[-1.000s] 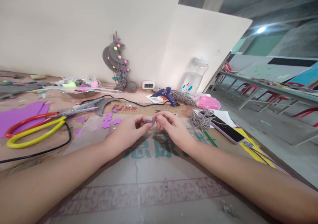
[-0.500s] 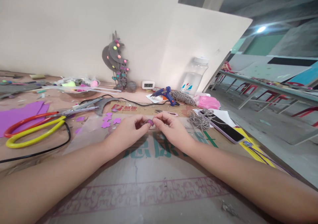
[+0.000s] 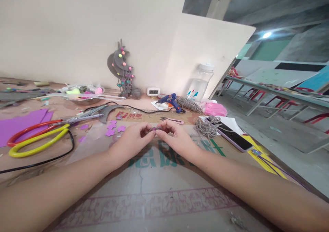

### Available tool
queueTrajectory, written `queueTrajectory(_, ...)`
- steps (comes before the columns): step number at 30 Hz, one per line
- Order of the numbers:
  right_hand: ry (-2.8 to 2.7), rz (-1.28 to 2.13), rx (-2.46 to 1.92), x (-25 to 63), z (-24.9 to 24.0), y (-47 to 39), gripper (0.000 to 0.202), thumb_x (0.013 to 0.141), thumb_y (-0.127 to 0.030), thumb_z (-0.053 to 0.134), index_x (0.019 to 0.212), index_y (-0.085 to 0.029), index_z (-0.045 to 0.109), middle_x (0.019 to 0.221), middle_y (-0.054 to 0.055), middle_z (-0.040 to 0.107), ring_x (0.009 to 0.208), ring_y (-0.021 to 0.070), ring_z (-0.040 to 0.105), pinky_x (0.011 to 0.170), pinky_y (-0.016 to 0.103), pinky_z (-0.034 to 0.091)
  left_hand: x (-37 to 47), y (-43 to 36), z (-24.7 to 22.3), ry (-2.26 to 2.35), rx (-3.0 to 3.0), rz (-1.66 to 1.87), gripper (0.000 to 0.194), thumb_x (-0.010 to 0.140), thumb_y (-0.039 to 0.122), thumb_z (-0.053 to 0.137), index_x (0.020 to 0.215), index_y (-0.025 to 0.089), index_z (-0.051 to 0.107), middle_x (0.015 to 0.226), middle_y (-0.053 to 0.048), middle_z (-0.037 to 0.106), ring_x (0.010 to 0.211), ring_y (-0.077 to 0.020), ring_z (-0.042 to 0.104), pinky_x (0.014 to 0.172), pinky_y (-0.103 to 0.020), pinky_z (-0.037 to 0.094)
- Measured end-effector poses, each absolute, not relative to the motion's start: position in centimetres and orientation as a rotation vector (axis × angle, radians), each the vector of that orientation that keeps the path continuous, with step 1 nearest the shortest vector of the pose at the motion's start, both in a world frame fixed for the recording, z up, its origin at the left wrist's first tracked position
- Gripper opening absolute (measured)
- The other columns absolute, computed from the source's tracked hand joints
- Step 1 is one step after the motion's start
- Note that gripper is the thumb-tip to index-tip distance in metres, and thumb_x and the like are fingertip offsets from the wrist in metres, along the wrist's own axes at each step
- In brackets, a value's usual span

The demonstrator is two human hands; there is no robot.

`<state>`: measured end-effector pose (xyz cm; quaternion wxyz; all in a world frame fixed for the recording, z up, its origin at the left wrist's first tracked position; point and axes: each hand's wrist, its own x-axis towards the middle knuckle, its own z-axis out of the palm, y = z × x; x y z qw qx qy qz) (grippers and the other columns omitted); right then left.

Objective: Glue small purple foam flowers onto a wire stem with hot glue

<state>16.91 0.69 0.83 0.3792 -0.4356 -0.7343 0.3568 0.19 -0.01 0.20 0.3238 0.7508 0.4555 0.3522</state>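
Head view: left hand [image 3: 132, 140] and right hand [image 3: 177, 138] meet at centre, fingertips pinching small purple piece [image 3: 155, 129] — handwork seems unfinished. Purple flower cutouts [image 3: 110, 132] at nine o'clock, cut out, lying loose. Pompom-dotted moon ornament [image 3: 117, 63] at eleven, looks assembled. Glue gun [image 3: 172, 102] at one; gray cord tangle [image 3: 206, 129] at three — neither obstructs.

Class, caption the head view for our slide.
Left hand and right hand pinch a small purple piece, glue gun beyond.

1. The left hand [image 3: 132, 140] and right hand [image 3: 178, 137] are partly hiding a small purple piece [image 3: 154, 129].
2. The left edge is cutting off purple sheets [image 3: 22, 124].
3. A grey scrap [image 3: 236, 221] is looking blurred.
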Motion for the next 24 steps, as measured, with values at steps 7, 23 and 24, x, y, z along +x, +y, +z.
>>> queueTrajectory(7,-1.907,0.852,-1.124,16.81,1.1,0.53,0.015,0.083,-0.028,0.05,0.075,-0.016,0.056,0.064,-0.003,0.05,0.059,0.0091,0.044,0.056,0.022,0.037,0.36,-0.16,0.36,1.165,1.965,0.916,0.022,0.082,0.033,0.044,0.07,0.017,0.051,0.062,0.004,0.048,0.057,-0.0097,0.042,0.054,-0.022,0.032)
queueTrajectory(23,-1.85,0.843,-1.104,17.06,1.16,0.45,0.017,0.084,-0.031,0.049,0.078,-0.016,0.055,0.064,-0.003,0.05,0.06,0.01,0.045,0.06,0.023,0.038,0.31,-0.46,0.4,1.195,2.01,0.925,0.025,0.084,0.031,0.039,0.063,0.018,0.046,0.057,0.004,0.046,0.056,-0.0111,0.044,0.053,-0.023,0.032)
queueTrajectory(24,-1.853,0.845,-1.104,17.06,1.17,0.45,0.016,0.084,-0.031,0.049,0.078,-0.016,0.055,0.064,-0.003,0.05,0.06,0.01,0.045,0.06,0.023,0.038,0.33,-0.49,0.4,1.188,2.012,0.92,0.025,0.084,0.031,0.039,0.064,0.018,0.047,0.057,0.004,0.046,0.055,-0.0111,0.044,0.054,-0.023,0.032)
